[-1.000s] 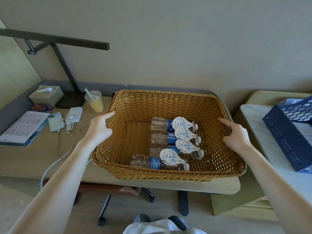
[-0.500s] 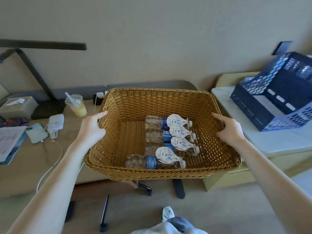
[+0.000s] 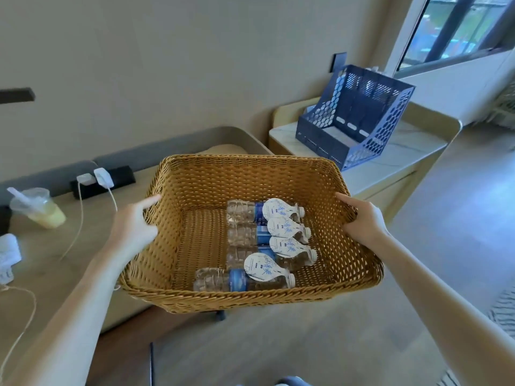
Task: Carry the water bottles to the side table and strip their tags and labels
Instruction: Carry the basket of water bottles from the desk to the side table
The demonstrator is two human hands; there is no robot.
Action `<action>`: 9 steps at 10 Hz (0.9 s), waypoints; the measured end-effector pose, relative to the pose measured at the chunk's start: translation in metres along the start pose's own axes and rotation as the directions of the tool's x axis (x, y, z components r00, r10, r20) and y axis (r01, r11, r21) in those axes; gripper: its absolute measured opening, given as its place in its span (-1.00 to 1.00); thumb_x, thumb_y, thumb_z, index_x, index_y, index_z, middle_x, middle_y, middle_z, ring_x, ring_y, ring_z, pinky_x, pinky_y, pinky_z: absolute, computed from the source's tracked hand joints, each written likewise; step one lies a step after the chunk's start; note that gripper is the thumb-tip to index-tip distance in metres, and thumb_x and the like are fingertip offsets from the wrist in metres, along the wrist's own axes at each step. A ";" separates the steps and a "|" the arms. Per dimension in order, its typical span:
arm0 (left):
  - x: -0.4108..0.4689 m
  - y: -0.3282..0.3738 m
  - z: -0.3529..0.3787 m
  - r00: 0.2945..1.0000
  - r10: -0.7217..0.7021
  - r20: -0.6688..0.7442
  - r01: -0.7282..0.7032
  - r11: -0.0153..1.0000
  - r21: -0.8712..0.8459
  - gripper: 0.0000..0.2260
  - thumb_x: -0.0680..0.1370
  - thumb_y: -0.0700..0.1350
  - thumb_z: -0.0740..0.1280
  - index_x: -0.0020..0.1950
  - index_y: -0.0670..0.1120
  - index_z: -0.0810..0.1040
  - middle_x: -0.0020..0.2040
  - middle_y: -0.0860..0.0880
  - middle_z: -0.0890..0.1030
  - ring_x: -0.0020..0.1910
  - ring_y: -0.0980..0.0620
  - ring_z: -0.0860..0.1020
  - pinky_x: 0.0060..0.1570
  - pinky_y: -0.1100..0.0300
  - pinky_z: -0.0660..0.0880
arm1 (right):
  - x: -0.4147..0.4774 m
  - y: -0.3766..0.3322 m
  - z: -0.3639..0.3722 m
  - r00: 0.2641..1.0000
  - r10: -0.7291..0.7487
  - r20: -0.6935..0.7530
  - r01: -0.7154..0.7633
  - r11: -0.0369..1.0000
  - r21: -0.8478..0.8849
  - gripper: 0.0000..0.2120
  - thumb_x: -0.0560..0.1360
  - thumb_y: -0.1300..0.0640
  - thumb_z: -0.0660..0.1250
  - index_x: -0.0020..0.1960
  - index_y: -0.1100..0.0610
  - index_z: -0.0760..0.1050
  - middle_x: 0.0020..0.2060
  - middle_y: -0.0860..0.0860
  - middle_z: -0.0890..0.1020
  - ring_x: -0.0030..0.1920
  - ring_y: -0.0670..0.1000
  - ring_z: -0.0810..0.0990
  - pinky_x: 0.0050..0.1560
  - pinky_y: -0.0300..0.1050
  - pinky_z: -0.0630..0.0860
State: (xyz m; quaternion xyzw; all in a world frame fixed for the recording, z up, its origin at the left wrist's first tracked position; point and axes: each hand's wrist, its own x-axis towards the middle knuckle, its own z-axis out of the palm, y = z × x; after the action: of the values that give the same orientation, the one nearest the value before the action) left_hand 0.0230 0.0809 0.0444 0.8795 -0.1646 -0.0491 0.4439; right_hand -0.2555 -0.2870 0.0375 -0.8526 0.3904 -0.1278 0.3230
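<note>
Basket has lifted off the desk and swung toward the side table, left hand and right hand gripping its sides, water bottles still tagged.

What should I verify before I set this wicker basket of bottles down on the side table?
1. Left hand grips the left rim of the woven wicker basket: ok.
2. Right hand grips its right rim: ok.
3. Four clear plastic water bottles lie inside, none over the rim: ok.
4. White paper tags stripped: not ok, all four on.
5. Room on the white marble side table: cannot tell; the blue perforated file rack fills much of it.
</note>
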 end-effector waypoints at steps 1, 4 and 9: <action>-0.002 0.029 0.025 0.994 -0.048 0.101 0.057 0.994 -0.089 -0.32 0.42 -0.44 0.37 0.46 0.06 0.47 0.00 -0.01 0.64 -0.63 0.13 0.38 -0.68 0.45 0.20 | -0.013 0.021 -0.021 0.996 0.055 -0.065 -0.053 0.998 0.022 -0.25 0.37 0.46 0.39 0.46 -0.07 0.47 0.33 0.08 0.60 0.32 0.12 0.56 0.24 -0.16 0.42; 0.015 0.106 0.130 0.934 0.217 0.284 -0.272 0.947 0.171 -0.27 0.35 -0.50 0.35 0.43 0.05 0.51 -0.56 0.06 0.48 -0.75 0.11 0.27 -0.76 0.39 0.12 | -0.030 0.105 -0.094 0.949 0.231 -0.215 -0.219 0.973 0.076 -0.29 0.41 0.44 0.41 0.47 -0.04 0.46 0.40 0.12 0.54 0.40 0.16 0.49 0.42 -0.01 0.38; -0.003 0.289 0.375 0.693 0.493 0.525 -0.592 0.805 0.026 -0.35 0.39 -0.46 0.34 0.44 -0.06 0.51 -0.03 -0.24 0.71 -0.42 -0.07 0.58 -0.40 0.30 0.43 | -0.068 0.277 -0.230 0.770 0.457 -0.446 -0.452 0.883 0.124 -0.30 0.40 0.46 0.38 0.45 -0.02 0.48 0.40 0.14 0.54 0.35 0.14 0.52 0.37 0.01 0.45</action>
State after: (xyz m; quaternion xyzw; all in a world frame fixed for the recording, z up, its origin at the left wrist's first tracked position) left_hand -0.1378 -0.3646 0.0488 0.7865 -0.5296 -0.1222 0.2933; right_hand -0.5704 -0.4747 0.0340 -0.6759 0.6494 -0.2471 0.2457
